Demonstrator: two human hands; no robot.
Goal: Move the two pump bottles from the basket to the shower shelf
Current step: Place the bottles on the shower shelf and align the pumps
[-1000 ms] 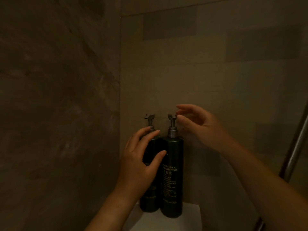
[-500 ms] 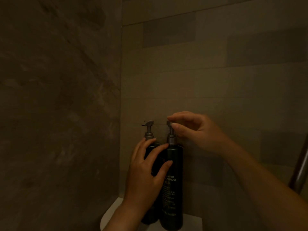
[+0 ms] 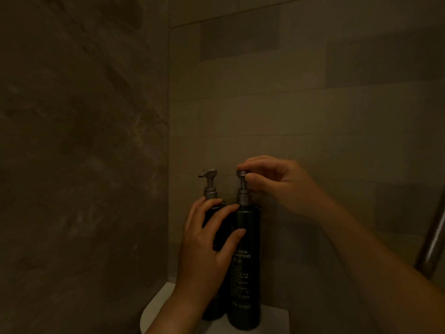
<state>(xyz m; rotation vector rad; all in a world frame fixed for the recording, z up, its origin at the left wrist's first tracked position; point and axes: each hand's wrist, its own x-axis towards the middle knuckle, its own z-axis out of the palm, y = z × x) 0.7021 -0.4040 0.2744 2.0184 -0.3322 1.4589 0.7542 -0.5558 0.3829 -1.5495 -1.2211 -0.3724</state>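
The shampoo bottle [image 3: 245,273] stands upright on the white shelf [image 3: 159,307]. Your right hand [image 3: 281,184] pinches its pump head between thumb and fingertips. The second pump bottle [image 3: 210,186] stands touching it, under your left hand [image 3: 207,244], whose spread fingers rest across both bottles.

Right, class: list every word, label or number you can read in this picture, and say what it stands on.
"RICH": on the right pump bottle; anything before it is behind the left hand.
"AMPOO": line below, same bottle, its start covered too.
Small print beneath: too blurred to read.
On the left pump bottle nothing is readable; the hand covers its front.
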